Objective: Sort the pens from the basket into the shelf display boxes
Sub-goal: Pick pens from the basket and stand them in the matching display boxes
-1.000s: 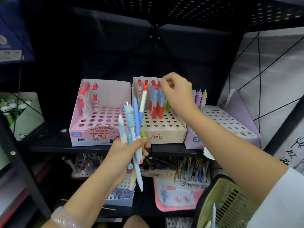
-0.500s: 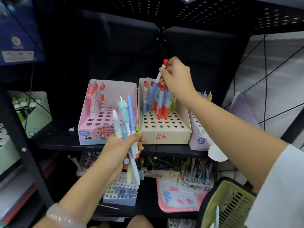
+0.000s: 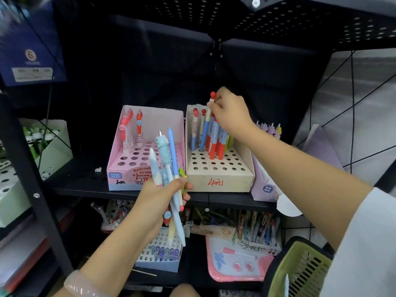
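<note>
Your right hand (image 3: 230, 112) pinches a red-capped pen (image 3: 207, 123) near its top, with the fingers curled around the white upper part. The pen has a blue lower barrel, and it stands tilted over the back rows of the beige display box (image 3: 218, 168). Its lower end is among the other pens there; I cannot tell if the tip already sits in a hole. The beige display box is the one with "4" written in red on its front, and it stands on the black shelf (image 3: 90, 183). Several red and blue pens stand in its back rows, and the front rows of holes are free.

Your left hand (image 3: 162, 198) is in front of this box, a little to its left and lower. It grips a bundle of pens (image 3: 169, 168) with the fingers closed around them. In the bundle you hold a light blue pen with an animal figure on top, a plain blue pen, a white-and-blue one and a yellow-green one. On this wrist you wear a pale bracelet (image 3: 81, 285).

Just left of the beige display box, touching it or nearly so, stands the pink display box (image 3: 126, 168) with a few red-and-white pens in its back left corner. To the right of the beige box is a lilac display box (image 3: 265, 187), partly hidden behind your right arm. The green basket (image 3: 300, 269) is well below and to the right of the beige box, at the bottom corner of the view.
</note>
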`<state>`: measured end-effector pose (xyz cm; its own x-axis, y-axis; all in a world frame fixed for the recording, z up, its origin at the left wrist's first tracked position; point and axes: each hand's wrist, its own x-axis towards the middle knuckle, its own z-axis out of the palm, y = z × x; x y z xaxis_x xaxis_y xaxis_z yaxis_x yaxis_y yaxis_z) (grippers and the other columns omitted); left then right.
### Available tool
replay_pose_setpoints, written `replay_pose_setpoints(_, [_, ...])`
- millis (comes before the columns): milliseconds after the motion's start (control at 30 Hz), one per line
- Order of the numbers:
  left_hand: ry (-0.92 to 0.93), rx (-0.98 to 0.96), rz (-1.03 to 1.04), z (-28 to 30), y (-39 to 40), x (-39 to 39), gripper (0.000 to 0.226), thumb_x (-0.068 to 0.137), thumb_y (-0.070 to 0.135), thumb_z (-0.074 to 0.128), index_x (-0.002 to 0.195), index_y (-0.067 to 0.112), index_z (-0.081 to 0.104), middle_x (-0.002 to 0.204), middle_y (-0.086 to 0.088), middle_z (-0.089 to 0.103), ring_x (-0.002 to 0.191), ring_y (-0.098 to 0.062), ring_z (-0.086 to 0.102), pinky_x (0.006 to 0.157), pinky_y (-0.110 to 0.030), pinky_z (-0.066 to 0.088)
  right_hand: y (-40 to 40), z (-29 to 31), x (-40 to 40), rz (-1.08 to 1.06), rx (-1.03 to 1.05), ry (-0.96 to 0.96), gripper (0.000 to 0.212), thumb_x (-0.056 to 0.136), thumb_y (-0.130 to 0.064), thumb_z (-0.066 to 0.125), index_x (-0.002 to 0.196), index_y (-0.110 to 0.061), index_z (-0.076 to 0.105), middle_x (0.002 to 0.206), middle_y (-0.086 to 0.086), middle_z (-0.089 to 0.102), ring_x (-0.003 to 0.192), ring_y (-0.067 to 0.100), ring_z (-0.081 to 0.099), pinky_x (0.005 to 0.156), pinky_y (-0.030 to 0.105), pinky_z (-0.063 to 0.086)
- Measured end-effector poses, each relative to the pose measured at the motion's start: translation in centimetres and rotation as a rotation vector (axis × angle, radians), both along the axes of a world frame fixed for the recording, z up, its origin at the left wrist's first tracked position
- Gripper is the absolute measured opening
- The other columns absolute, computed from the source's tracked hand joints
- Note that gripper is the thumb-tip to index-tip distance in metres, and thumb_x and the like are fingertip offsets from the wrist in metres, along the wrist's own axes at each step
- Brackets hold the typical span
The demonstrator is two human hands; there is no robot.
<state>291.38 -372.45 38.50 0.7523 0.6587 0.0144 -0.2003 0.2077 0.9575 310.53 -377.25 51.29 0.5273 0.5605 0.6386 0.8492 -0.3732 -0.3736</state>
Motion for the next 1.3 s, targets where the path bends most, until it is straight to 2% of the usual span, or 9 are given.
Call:
replay_pose_setpoints(333, [0.032,0.022,-0.011,0.0,0.0,-0.3,0.025,0.087,0.016,0.061,0.066,0.022,0.073,0.077,-0.012,0.072,0.060,-0.020,0.056,0.059,-0.034,0.036,0.2,0.2,-0.1,0.003,-0.040,-0.022,0.017,0.095,-0.024,0.050,0.100,-0.008,0.053,0.064,-0.004,0.050,0.065,0.018,0.052,0.072,0.041,0.051])
replay_pose_setpoints(500, [-0.002,-0.010,-0.028,0.0,-0.2,-0.1,0.006,0.088,0.011,0.059,0.083,0.010,0.063,0.075,-0.009,0.072,0.055,-0.015,0.059,0.055,-0.029,0.042,0.2,-0.5,-0.3,-0.017,-0.150,-0.010,0.018,0.096,-0.021,0.050,0.103,-0.005,0.053,0.065,-0.006,0.051,0.072,0.019,0.052,0.080,0.037,0.045])
replay_pose_setpoints(633, [-0.003,-0.014,-0.031,0.0,-0.2,-0.2,0.005,0.088,0.010,0.059,0.085,0.009,0.062,0.075,-0.010,0.072,0.056,-0.015,0.060,0.054,-0.029,0.046,0.5,-0.7,-0.7,-0.038,-0.093,0.046,0.027,0.092,-0.016,0.053,0.117,-0.010,0.049,0.095,0.007,0.064,0.098,0.025,0.056,0.091,0.043,0.046])
replay_pose_setpoints(833, [0.001,-0.015,-0.015,0.1,0.0,-0.4,0.014,0.087,0.012,0.061,0.075,0.013,0.069,0.075,-0.010,0.071,0.056,-0.018,0.057,0.060,-0.035,0.038,0.5,-1.1,-1.0,-0.121,-0.316,-0.215,0.023,0.095,-0.018,0.044,0.105,-0.013,0.063,0.103,0.005,0.066,0.105,0.026,0.051,0.088,0.038,0.038])
replay_pose_setpoints(933, [0.005,-0.020,-0.017,0.2,0.0,-0.5,0.015,0.086,0.012,0.062,0.073,0.014,0.069,0.075,-0.012,0.071,0.057,-0.019,0.056,0.061,-0.035,0.036,0.1,-1.2,-1.7,-0.152,-0.241,-0.305,0.024,0.095,-0.020,0.044,0.104,-0.013,0.064,0.105,0.003,0.064,0.106,0.024,0.049,0.088,0.036,0.033])
replay_pose_setpoints(1000, [-0.002,-0.025,-0.016,0.2,-0.1,-0.5,0.006,0.087,0.012,0.061,0.083,0.011,0.066,0.074,-0.010,0.072,0.056,-0.016,0.058,0.061,-0.034,0.037,-0.4,-1.1,-2.8,-0.056,-0.157,-0.337,0.020,0.094,-0.020,0.047,0.101,-0.013,0.064,0.100,0.000,0.063,0.102,0.020,0.051,0.086,0.029,0.033])
replay_pose_setpoints(1133, [-0.021,-0.038,-0.022,0.4,-0.1,-0.2,0.004,0.087,0.012,0.060,0.088,0.010,0.063,0.075,-0.009,0.072,0.056,-0.015,0.060,0.059,-0.032,0.040,-1.6,-2.0,-6.4,0.415,-0.157,-0.007,0.013,0.091,-0.014,0.055,0.100,-0.012,0.065,0.085,-0.010,0.059,0.076,-0.004,0.054,0.070,0.002,0.039])
replay_pose_setpoints(1233, [-0.041,-0.045,-0.032,0.6,-0.4,0.0,0.004,0.087,0.013,0.060,0.089,0.010,0.063,0.074,-0.009,0.071,0.055,-0.014,0.060,0.055,-0.029,0.043,-2.5,-3.2,-7.3,0.436,-0.127,0.126,0.014,0.091,-0.012,0.056,0.104,-0.017,0.058,0.081,-0.010,0.057,0.069,-0.004,0.054,0.066,0.005,0.042])
replay_pose_setpoints(1300, [-0.059,-0.072,-0.044,0.8,-0.6,0.1,0.005,0.088,0.014,0.060,0.089,0.010,0.063,0.072,-0.009,0.071,0.054,-0.014,0.060,0.049,-0.025,0.048,-3.3,-3.6,-7.3,0.432,-0.182,-0.095,0.024,0.090,-0.007,0.054,0.113,-0.015,0.057,0.088,-0.004,0.057,0.073,0.009,0.056,0.063,0.015,0.045])
